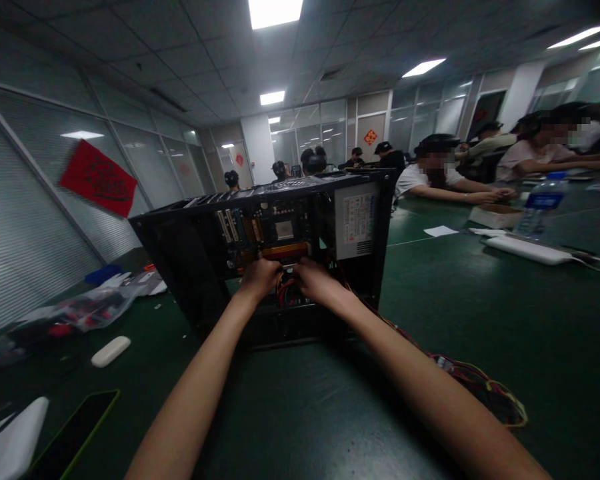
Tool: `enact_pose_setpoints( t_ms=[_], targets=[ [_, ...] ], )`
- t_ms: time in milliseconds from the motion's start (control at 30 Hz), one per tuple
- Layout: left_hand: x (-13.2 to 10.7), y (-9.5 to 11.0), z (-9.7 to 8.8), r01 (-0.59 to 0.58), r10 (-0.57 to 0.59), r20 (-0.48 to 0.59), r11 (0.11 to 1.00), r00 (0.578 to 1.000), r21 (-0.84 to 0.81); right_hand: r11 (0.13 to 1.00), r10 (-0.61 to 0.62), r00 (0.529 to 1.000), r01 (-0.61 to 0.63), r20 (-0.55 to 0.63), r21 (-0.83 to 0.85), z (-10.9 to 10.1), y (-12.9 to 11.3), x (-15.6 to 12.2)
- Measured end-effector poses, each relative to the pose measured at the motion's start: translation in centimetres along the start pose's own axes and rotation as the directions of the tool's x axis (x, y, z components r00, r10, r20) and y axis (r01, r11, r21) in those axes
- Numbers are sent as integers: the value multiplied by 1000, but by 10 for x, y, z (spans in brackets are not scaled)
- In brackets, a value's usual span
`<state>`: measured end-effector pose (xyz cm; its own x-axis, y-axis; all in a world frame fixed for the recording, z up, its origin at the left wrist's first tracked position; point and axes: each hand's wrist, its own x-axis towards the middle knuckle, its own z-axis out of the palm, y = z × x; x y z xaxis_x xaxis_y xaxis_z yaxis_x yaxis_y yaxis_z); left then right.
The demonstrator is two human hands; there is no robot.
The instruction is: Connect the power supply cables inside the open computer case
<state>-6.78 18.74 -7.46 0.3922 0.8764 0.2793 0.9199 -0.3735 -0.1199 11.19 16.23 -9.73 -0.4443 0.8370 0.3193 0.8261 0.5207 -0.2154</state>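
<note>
Centrally, an open black computer case (260,337) stands on the dark green surface (290,407), its exposed interior facing the viewer. Both bare hands reach into it near the middle of the frame: the left hand (261,277) and the right hand (314,279) sit close together, just below the orange and dark red slots of the circuit board (285,230). Their fingers are curled, but whether they grip anything is too small and dark to tell. Red and dark wires (286,292) show between and below the hands. At the case's upper right sits a labelled power supply (355,223), and a bundle of coloured cables (485,387) lies at the lower right of the frame. At the left lie a clear plastic bag (87,310), a white rounded object (111,351) and, lower, a green-edged phone (77,430). Toward the upper right, a bottle (543,207) stands beside a small box (495,216), near a seated person in white (430,167).
</note>
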Motion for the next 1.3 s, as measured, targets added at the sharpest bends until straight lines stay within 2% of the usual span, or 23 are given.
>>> enact_pose_setpoints(
  t_ms=[267,733,967,1067,1300],
  targets=[
    [1,3,-3,25,-25,-2,998,1000,64,1000,-1,1000,1,12,13,-3,-2,0],
    [-1,5,-2,31,-28,-34,993,999,117,1000,-8,1000,8,-9,20,2,1,0],
    [-1,2,2,25,-21,-36,994,999,108,1000,-17,999,18,-37,8,7,3,1],
    [-1,-1,3,11,-7,-40,995,999,96,1000,-13,1000,14,-24,10,5,2,-1],
    [-1,-6,7,-9,11,-42,999,999,54,999,-35,997,33,-73,-27,-1,-1,3]
  ],
)
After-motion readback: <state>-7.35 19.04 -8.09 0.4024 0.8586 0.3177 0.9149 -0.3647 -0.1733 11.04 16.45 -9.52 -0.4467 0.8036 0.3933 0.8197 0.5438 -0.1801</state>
